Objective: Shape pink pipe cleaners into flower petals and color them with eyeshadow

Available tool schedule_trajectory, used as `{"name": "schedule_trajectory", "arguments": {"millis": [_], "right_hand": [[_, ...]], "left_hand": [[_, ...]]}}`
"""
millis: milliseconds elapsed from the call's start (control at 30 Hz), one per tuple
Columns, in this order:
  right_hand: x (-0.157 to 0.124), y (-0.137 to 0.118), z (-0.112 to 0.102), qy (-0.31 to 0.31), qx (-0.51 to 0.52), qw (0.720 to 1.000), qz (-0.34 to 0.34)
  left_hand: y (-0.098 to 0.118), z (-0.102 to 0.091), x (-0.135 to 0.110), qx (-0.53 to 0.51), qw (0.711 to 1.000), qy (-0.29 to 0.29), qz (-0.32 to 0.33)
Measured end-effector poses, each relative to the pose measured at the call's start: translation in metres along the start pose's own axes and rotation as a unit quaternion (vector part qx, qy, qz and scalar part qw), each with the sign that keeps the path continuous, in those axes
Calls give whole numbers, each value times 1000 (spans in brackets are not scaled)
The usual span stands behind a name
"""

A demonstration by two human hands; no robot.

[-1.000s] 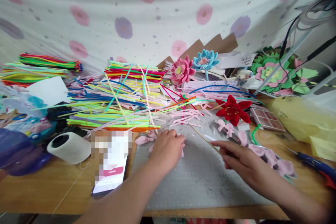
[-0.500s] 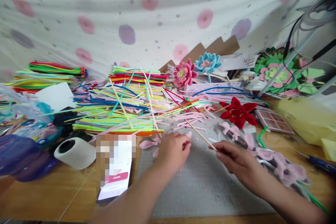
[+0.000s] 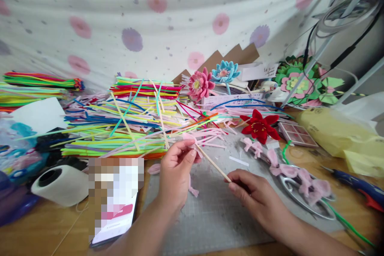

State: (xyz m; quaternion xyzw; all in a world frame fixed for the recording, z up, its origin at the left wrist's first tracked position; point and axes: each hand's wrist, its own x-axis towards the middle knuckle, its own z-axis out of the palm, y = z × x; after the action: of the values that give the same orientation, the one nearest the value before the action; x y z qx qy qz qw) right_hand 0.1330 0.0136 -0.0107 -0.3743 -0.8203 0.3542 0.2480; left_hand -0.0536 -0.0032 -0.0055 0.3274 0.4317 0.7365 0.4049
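My left hand [image 3: 177, 172] is closed in a pinch on a pale pink fuzzy petal [image 3: 189, 138], part of which shows above the fingertips. A thin wooden stick [image 3: 212, 161] is gripped near its lower end by my right hand [image 3: 255, 194]. Its far tip reaches the petal at the left fingertips; whether it presses on it I cannot tell. Another pink fuzzy piece [image 3: 193, 189] pokes out beside my left palm. More pink petals [image 3: 154, 169] lie partly hidden left of that hand. Both hands are over a grey cutting mat [image 3: 222, 224].
Bundles of coloured pipe cleaners [image 3: 114, 146] lie behind. A phone [image 3: 120, 208] and a white thread spool [image 3: 60, 186] sit left. Right are a red fuzzy flower [image 3: 260, 127], pink bow-shaped pieces [image 3: 297, 174], scissors [image 3: 312, 204] and a blue glue gun [image 3: 357, 186].
My left hand has lifted a pink petal from the mat and turned upright. The stick's tip has met the petal as my hands came together. The view has shifted to the right.
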Motion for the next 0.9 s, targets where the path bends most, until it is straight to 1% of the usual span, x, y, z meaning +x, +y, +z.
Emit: {"name": "schedule_trajectory", "arguments": {"millis": [133, 267, 433, 533, 600, 633, 667, 733, 800, 833, 867, 900], "right_hand": [[2, -2, 9, -4, -19, 1000, 6], [3, -2, 13, -15, -15, 1000, 15], [0, 3, 17, -32, 38, 998, 33], [-3, 5, 17, -28, 118, 992, 37], [-4, 3, 13, -13, 207, 978, 31], [-5, 2, 9, -10, 257, 966, 29], [-6, 0, 4, -14, 309, 950, 32], [-5, -5, -7, -38, 408, 910, 55], [-3, -9, -15, -57, 473, 875, 85], [-2, -9, -18, -61, 482, 869, 95], [-1, -9, -19, -63, 473, 873, 104], [0, -9, -19, -62, 447, 885, 112]], "left_hand": [[3, 0, 0, -11, 1000, -2, 5], [3, 0, 0, -13, 1000, -15, 7], [2, 1, -1, -19, 1000, -20, 3], [2, -1, 0, -11, 1000, -13, 5], [2, -2, 2, 8, 1000, 4, 11], [2, -2, 2, 24, 1000, 14, 13], [2, -3, 3, 43, 999, 22, 16], [2, -4, 3, 86, 996, 27, 27], [1, -4, 1, 132, 990, 8, 47], [0, -5, -1, 154, 986, -7, 58], [-1, -5, -2, 174, 982, -25, 67], [-2, -4, -4, 191, 978, -43, 73]]}}
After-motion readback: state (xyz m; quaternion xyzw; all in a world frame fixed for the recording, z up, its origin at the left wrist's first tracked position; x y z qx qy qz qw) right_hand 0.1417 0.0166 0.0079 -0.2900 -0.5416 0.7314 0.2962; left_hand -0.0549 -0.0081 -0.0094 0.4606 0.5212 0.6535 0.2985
